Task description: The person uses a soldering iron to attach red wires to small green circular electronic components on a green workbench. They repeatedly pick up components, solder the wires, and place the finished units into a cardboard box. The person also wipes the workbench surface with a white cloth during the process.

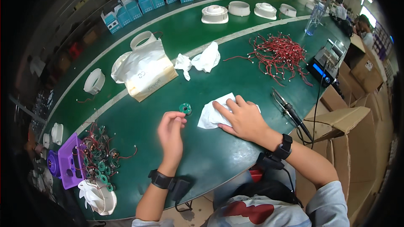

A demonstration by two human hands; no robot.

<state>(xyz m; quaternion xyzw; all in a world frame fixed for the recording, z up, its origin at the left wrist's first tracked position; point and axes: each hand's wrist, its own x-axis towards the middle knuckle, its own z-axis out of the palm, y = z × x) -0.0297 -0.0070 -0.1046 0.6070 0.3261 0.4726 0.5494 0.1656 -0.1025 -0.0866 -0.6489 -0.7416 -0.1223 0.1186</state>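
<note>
My left hand is closed in a pinch above the table. A small round green circuit board with a hole in its middle shows at its fingertips. To the right, my right hand presses a crumpled white cloth against the green tabletop, gripping it with bent, spread fingers and the thumb. Part of the cloth is hidden under the palm. A soldering iron with a black handle lies right of that hand. Beyond it is a heap of short red wires with small white ends.
At the left, several round green boards with wires lie beside a purple tray and white fan parts. A paper-like bag and crumpled white tissues lie farther back. A soldering station and bottle stand right; cardboard boxes adjoin the table.
</note>
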